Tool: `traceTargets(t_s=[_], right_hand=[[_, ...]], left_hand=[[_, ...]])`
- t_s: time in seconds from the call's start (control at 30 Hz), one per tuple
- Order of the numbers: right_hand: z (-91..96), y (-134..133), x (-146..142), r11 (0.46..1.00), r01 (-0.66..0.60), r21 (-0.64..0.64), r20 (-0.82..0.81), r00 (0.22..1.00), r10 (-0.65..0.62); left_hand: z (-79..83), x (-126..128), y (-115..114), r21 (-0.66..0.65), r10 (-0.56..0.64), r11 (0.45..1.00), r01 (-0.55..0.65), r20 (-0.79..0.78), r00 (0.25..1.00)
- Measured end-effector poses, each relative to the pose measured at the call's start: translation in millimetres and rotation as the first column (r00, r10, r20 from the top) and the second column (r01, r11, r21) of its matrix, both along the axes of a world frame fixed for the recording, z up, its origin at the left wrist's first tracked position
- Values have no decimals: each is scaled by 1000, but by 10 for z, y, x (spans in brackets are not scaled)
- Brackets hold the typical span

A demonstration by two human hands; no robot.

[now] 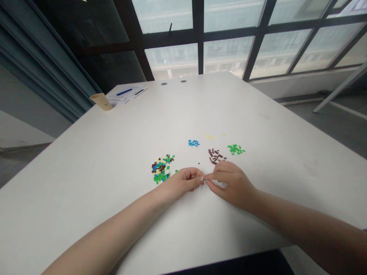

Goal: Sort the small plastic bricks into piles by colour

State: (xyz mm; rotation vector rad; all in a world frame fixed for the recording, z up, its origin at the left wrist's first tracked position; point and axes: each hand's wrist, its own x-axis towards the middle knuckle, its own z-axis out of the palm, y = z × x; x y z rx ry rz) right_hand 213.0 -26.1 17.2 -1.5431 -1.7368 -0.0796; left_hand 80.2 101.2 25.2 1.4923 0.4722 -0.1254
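My left hand [189, 178] and my right hand [231, 181] meet fingertip to fingertip low over the white table [114, 152]. Both are closed in a pinch on a tiny green toy brick [204, 180], mostly covered by the fingertips. Left of my left hand lies a mixed pile of green, brown, blue and yellow bricks [161, 168]. Just beyond my right hand is a heap of brown bricks [215, 156], with green bricks [236, 149] to its right. Farther back are blue bricks [194, 143] and pale yellow bricks [209, 136].
A single dark brick [198, 163] lies between the piles. At the table's far left edge stands a tan paper cup [101, 102], beside papers [122, 97] with a blue pen [124, 92] on them. Windows and a blue curtain [43, 49] lie beyond.
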Motion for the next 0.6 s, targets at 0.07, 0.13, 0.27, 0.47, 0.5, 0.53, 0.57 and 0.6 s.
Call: traceTargets(t_s=[0.07, 0.13, 0.27, 0.47, 0.5, 0.53, 0.57, 0.6], right_hand=[[10, 13, -4, 1000, 14, -25, 9, 1000, -14], [40, 37, 68, 998, 39, -57, 25, 999, -38], [156, 70, 546, 964, 202, -171, 109, 977, -185], [242, -34, 1396, 743, 510, -434, 318, 858, -404], [228, -48, 1454, 702, 533, -473, 342, 845, -411], [209, -56, 1485, 668, 539, -513, 354, 842, -407], [187, -57, 1496, 643, 534, -550, 357, 846, -397], [164, -54, 1493, 626, 520, -582, 351, 854, -383]], left_hand=[[-13, 3, -6, 11, 14, 1000, -14, -1, 1000], [-14, 3, -7, 22, 27, 999, -27, -8, 1000], [-17, -5, 1, 43, 22, 999, -21, -14, 1000], [-61, -21, 21, 29, -35, 999, 36, -2, 999], [-66, -21, 24, 29, -41, 999, 41, 2, 999], [-70, -22, 27, 32, -44, 999, 44, 5, 999], [-71, -22, 29, 35, -47, 998, 47, 5, 999], [-71, -23, 32, 39, -51, 998, 51, 4, 999]])
